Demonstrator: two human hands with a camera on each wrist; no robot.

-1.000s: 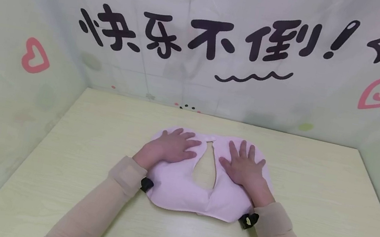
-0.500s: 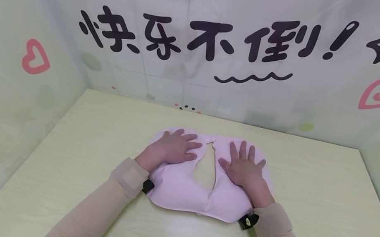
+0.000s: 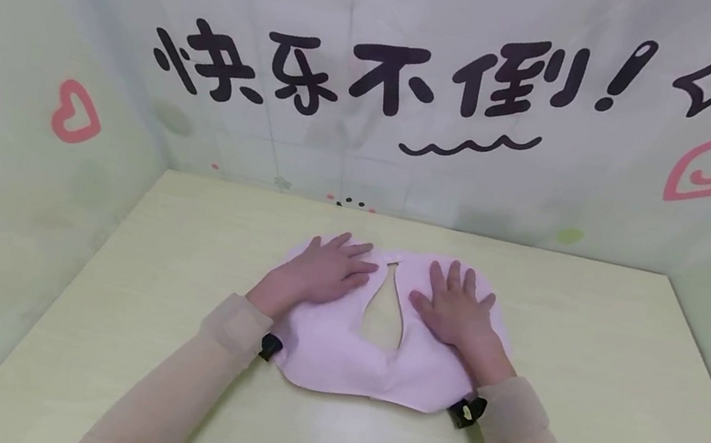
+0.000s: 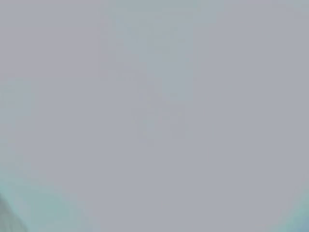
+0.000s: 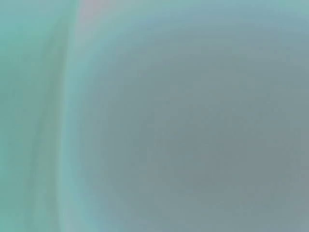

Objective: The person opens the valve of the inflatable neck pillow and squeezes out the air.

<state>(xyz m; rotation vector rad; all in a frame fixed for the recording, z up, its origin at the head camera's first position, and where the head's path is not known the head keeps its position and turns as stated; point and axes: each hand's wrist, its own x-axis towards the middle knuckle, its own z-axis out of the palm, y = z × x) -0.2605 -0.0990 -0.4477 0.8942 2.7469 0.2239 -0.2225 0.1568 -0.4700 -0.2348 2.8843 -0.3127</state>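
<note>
A pale pink bib (image 3: 332, 363) lies spread on the table, with a teardrop-shaped neck opening in its middle and its two ends meeting at the far edge. My left hand (image 3: 326, 270) rests on the bib's upper left part, fingers spread and pointing to the far right. On the upper right part lies my right hand (image 3: 458, 313), its fingers straight and fanned out towards the far edge. Both wrist views are filled by a blurred, close surface, and neither shows a hand.
The light wood-grain table (image 3: 131, 341) reaches back to a white printed curtain (image 3: 364, 168) with black lettering. More curtain stands along the left and right sides. A black wrist camera (image 3: 467, 411) sits under the right wrist, another (image 3: 270, 346) by the left.
My left hand has slid slightly towards the far edge, and the neck opening's edges look smoother and more even. The right hand stays nearly in place. The head view has shifted a little.
</note>
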